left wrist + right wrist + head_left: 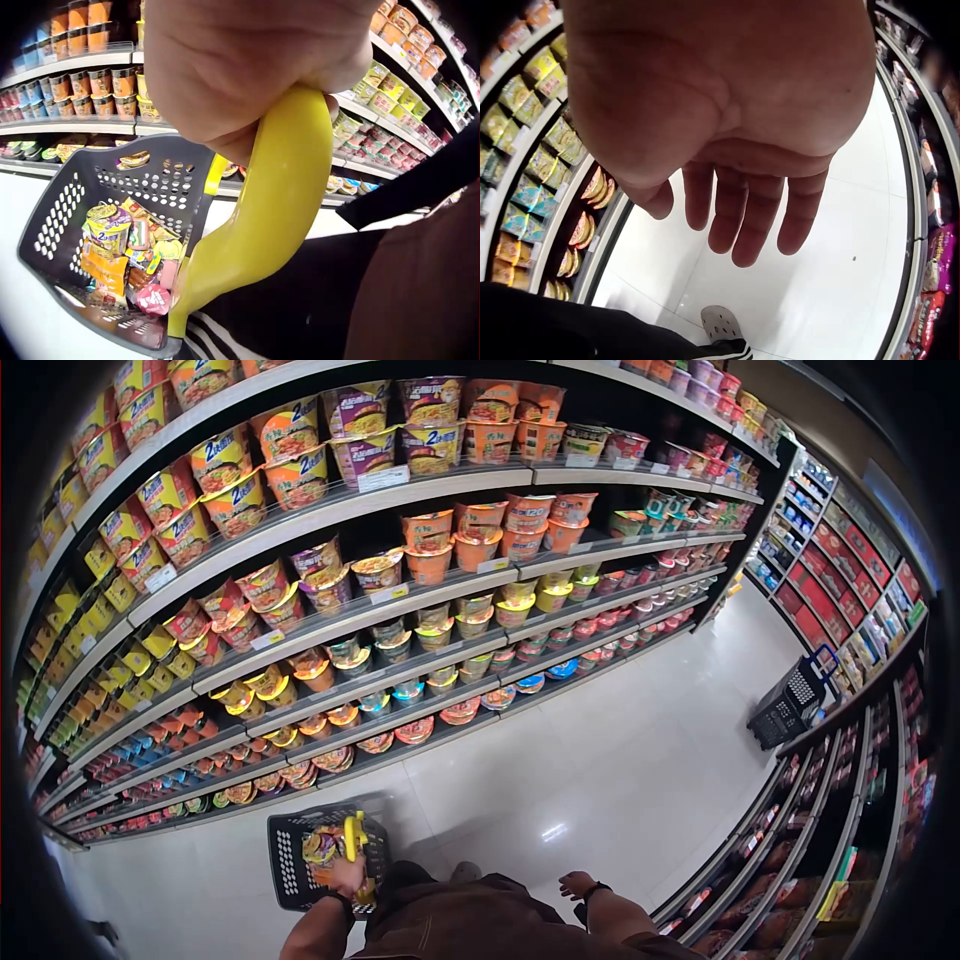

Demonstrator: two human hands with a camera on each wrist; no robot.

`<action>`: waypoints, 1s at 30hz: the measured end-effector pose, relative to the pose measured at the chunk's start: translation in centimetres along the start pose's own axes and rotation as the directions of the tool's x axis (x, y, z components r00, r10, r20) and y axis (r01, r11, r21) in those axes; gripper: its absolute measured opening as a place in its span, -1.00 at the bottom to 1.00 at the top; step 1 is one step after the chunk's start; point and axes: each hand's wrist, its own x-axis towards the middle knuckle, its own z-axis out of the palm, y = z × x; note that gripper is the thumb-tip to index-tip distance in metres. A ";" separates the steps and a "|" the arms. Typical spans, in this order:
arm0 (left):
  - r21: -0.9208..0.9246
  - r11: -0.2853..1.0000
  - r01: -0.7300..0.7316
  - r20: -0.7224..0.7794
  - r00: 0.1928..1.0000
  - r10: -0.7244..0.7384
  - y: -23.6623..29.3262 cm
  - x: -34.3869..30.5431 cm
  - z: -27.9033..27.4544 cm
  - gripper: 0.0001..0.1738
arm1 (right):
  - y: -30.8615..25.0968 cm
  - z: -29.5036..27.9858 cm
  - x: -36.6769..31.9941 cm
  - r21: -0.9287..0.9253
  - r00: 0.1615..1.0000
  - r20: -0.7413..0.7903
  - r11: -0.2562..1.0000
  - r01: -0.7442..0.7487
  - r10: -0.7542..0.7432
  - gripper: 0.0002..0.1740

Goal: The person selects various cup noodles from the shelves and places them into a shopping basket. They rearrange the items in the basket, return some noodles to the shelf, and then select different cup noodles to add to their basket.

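My left hand (347, 874) grips the yellow handle (281, 180) of a dark grey shopping basket (45, 225), fingers curled round it. Inside the basket lie an instant noodle cup (109, 229) with a yellow and purple wrap, an orange packet (103, 270), a pink-wrapped item (154, 299) and several other packets. Over on the other side of my body, my right hand (577, 884) hangs above the floor with relaxed fingers (739, 232) and nothing in it.
Long shelves (460, 484) of stacked noodle cups curve along the front and left. A second shelf row (780, 840) runs close on my right. Farther down the aisle, another dark basket (790, 702) stands on the pale tiled floor (560, 770). My shoe (721, 322) shows below.
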 end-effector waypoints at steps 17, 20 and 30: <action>0.540 0.773 -0.333 0.083 0.935 0.345 -7.1 3.5 -2.9 -0.35 | -3.2 1.3 -0.5 0.039 0.991 -0.013 0.990 0.137 -0.136 -0.55; 0.543 0.803 -0.246 0.059 0.965 0.256 -4.7 1.9 -3.3 -0.35 | -2.0 1.4 -0.4 0.014 0.999 0.017 0.999 0.050 -0.050 -0.55; 0.525 0.824 -0.215 0.128 0.976 0.174 -2.8 -0.6 -4.1 -0.26 | -4.5 2.8 0.3 0.034 0.990 0.026 0.990 0.135 -0.135 -0.61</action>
